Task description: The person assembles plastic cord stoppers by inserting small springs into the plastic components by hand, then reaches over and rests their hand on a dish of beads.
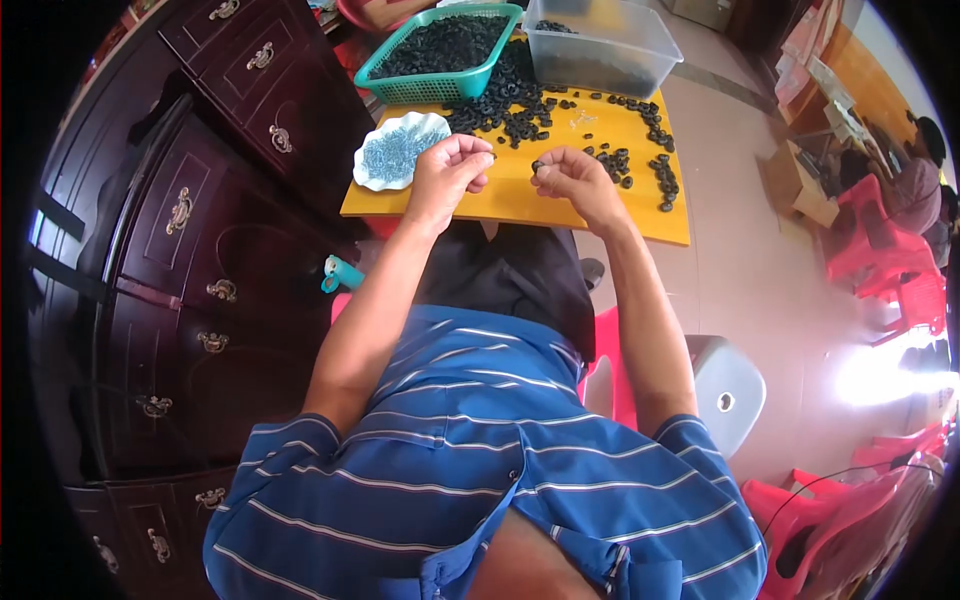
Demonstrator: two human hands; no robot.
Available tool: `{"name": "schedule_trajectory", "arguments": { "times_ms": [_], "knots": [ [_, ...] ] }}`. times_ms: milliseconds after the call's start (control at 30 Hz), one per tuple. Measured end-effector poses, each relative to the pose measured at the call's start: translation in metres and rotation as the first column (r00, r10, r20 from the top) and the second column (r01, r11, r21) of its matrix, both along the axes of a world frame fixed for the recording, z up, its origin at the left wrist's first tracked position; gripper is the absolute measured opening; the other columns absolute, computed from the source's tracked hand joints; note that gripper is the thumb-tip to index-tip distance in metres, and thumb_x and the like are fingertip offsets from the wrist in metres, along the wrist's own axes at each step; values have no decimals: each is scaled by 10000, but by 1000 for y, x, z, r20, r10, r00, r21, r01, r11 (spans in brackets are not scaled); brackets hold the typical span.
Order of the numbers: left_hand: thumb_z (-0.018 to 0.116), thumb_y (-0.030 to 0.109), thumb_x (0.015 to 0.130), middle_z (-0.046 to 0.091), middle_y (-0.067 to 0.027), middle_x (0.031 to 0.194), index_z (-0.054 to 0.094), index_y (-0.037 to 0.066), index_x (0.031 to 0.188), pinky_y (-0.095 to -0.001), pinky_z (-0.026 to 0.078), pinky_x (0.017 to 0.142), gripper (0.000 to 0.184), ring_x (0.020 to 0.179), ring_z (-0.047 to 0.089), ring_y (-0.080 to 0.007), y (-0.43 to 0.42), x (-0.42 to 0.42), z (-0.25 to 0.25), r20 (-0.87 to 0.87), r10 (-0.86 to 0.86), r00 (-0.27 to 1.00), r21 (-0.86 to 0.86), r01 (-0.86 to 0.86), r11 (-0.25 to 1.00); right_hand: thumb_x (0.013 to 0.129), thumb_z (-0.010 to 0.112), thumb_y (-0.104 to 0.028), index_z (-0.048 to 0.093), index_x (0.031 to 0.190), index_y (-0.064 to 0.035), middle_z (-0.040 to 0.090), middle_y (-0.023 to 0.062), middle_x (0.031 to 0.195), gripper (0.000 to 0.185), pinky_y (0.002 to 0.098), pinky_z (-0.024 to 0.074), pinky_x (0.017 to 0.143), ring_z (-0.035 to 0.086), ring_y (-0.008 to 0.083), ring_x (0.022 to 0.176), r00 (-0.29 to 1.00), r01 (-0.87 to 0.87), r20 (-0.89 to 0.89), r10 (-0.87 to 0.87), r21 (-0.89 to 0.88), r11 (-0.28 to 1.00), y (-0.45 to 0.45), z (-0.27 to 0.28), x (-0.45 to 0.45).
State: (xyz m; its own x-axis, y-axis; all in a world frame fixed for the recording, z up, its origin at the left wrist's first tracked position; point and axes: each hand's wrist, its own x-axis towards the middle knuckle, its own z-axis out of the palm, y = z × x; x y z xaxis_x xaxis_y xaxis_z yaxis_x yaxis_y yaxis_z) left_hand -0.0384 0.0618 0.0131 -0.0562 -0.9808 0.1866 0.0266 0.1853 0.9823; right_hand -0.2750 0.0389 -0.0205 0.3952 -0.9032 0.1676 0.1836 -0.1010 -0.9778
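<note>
Above the front of the yellow table [520, 205], my left hand [452, 175] is closed in a pinch. Only a dark speck shows at its fingertips, too small to name. Between thumb and forefinger of my right hand [582, 182] is a small black ring-like part [538, 167]. The two hands are a short way apart. Left of my left hand lies a white scalloped plate [369, 178] holding many tiny bluish-grey pieces [398, 152]. Loose black parts [510, 100] are heaped behind my hands, and more black parts [663, 180] lie along the right side.
A green basket [440, 88] full of black parts and a clear plastic bin [605, 60] stand at the back. A person's arm [390, 10] shows beyond them. Dark wooden drawers [240, 180] rise on the left; pink chairs [860, 235] stand on the right.
</note>
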Motion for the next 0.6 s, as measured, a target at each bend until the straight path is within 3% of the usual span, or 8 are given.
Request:
{"name": "schedule_trajectory", "arguments": {
  "times_ms": [267,367,400,600],
  "knots": [
    [716,157,942,695,-9,845,698,36,1010,-217,531,629,140,691,639,-71,18,11,11,-38,-56,998,2,56,998,991,674,-133,637,1124,-30,694,47,997,173,292,555,875,681,134,935,986,-162,46,163,-11,987,16,2,31],
    [702,156,950,681,1,827,697,44,998,-209,524,626,123,686,626,-60,19,11,9,38,-68,997,-1,68,998,976,690,-103,607,1131,-18,690,75,965,195,307,588,754,688,155,859,968,-223,126,218,27,974,23,-1,44],
    [694,159,954,673,9,826,699,54,1006,-206,523,634,117,691,619,-53,20,12,8,69,-79,994,-3,79,997,986,688,-138,630,1137,-26,688,47,992,197,286,555,883,665,126,932,961,-254,129,246,47,966,25,-1,45],
    [704,135,941,657,21,791,696,45,979,-203,508,616,98,665,598,-45,24,13,6,55,-81,995,3,81,997,996,674,-142,620,1143,-22,681,53,1007,198,286,551,888,658,126,951,965,-237,128,228,60,970,25,-3,48]
  ]
}}
